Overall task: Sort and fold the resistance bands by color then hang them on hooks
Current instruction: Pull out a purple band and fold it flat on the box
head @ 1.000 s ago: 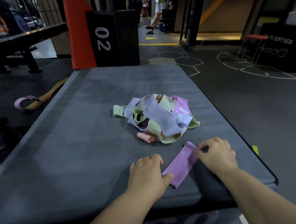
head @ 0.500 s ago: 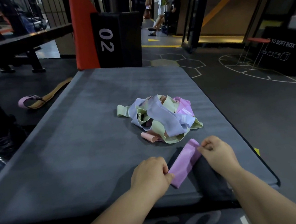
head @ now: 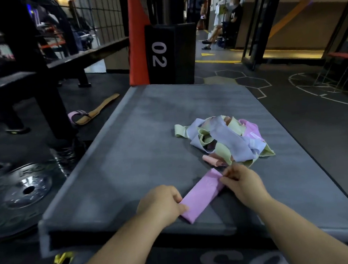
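A pink resistance band lies folded flat near the front of the grey padded box top. My left hand pinches its near end between thumb and curled fingers. My right hand pinches its far end with curled fingers. Just beyond lies a tangled pile of bands in lilac, pale green, pink and peach. No hooks are in view.
A black box marked 02 and an orange pad stand behind the box top. Weight plates lie on the floor at left, beside a strap with a pink loop. A person sits far back.
The view has swung to the left. Both hands still hold the pink band's ends; the right hand has lifted its end slightly and moved closer to the pile.
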